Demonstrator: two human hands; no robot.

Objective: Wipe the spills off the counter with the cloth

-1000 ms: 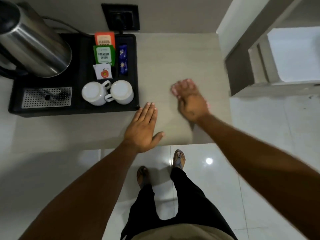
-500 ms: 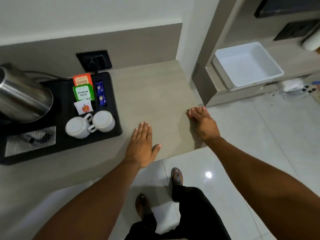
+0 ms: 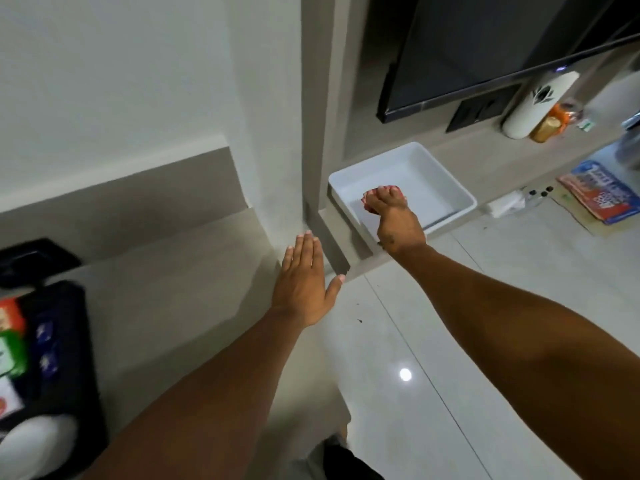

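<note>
Right hand [image 3: 398,223] reaching far right over a white tray [image 3: 460,192], fingers curled around a bunched red cloth [image 3: 372,202]. Left hand [image 3: 303,282] flat and open, palm down at the beige bench's [image 3: 173,289] right edge. Black tray [image 3: 69,341] near left.

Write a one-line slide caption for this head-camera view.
Left hand flat on the counter; right hand reaches into the white tray, closing on something red.
</note>
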